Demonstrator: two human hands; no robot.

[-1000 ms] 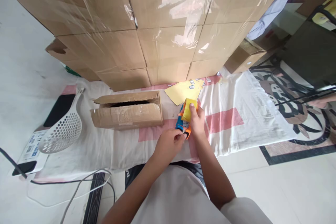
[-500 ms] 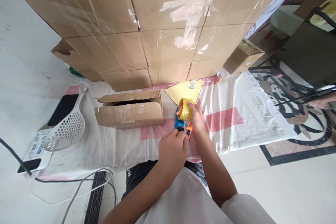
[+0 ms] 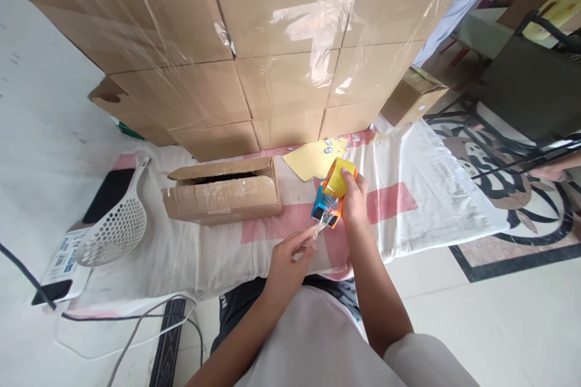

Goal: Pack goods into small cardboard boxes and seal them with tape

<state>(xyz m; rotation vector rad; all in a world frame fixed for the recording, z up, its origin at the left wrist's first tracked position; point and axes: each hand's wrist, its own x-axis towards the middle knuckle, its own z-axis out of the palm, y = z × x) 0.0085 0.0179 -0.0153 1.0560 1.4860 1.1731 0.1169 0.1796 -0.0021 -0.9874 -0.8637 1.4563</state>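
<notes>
- White perforated skimmer (image 3: 113, 233) is lying at the cloth's left end;
- slightly open cardboard box (image 3: 227, 201) is resting on the pink-and-white cloth (image 3: 261, 230);
- left hand (image 3: 288, 254) is pinching the crumpled clear tape strip (image 3: 322, 221), thumb and fingertips together on it;
- yellow paper cutout (image 3: 302, 161) is lying before the stacked cartons (image 3: 285, 84);
- blue-and-orange tape dispenser (image 3: 319, 201), carrying a yellow tape roll (image 3: 338, 179), is sitting between the hands, right of the box;
- right hand (image 3: 356, 199) is gripping the dispenser and roll, thumb pressing on the roll.
</notes>
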